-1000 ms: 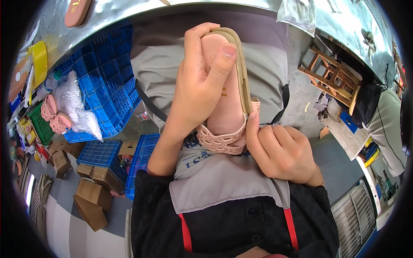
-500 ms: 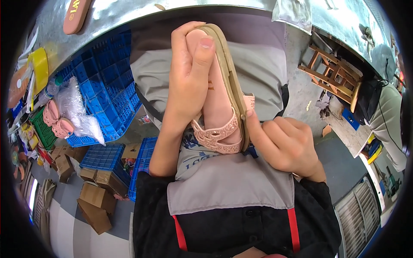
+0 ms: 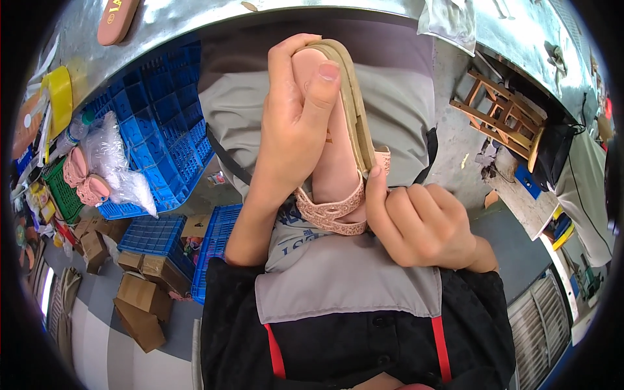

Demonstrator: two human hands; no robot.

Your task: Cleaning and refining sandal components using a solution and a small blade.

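A pink slide sandal (image 3: 338, 153) with glittery cut-out straps (image 3: 333, 211) and a tan sole edge (image 3: 357, 107) is held upright above my lap, turned partly onto its side. My left hand (image 3: 296, 117) grips its upper end, thumb lying on the pink insole and fingers wrapped behind. At the lower right, my right hand (image 3: 419, 221) presses a fingertip against the sole edge, beside a short strap part (image 3: 383, 159) that sticks out. The other fingers of that hand are curled in. What lies under its fingertip is hidden.
A metal worktable (image 3: 260, 9) spans the front, with a pink sole (image 3: 117, 23) at its left. Blue crates (image 3: 153, 136), a plastic bag (image 3: 120, 162), pink sandals (image 3: 84, 175) and cardboard boxes (image 3: 141, 305) stand to the left. On the right is a wooden stool (image 3: 497, 120).
The sandal and my left hand have shifted slightly right, and the sandal has rolled to show more of its sole edge. My right hand has moved slightly and stays at the edge.
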